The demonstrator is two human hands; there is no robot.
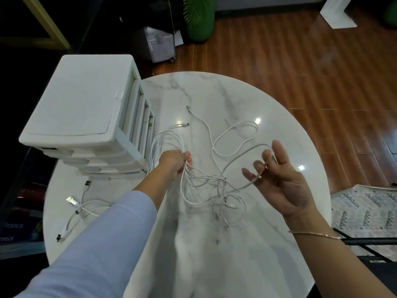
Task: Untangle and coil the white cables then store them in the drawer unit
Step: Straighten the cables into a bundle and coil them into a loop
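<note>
A tangle of white cables (217,186) hangs and lies over the round marble table (214,254). My left hand (175,161) grips a bundle of coiled loops beside the white drawer unit (79,108). Palm up and to the right, my right hand (279,179) has one strand running between its curled fingers. From the knot a loose loop (236,136) spreads toward the table's far side. Two free cable ends (187,107) lie near the middle. More white cables with USB plugs (73,203) rest at the table's left edge.
The drawer unit stands on the table's far left; its drawers look pushed in. Wooden floor, a green plant pot (199,20) and a patterned rug (365,207) surround the table. A black chair frame (365,244) sits at the right.
</note>
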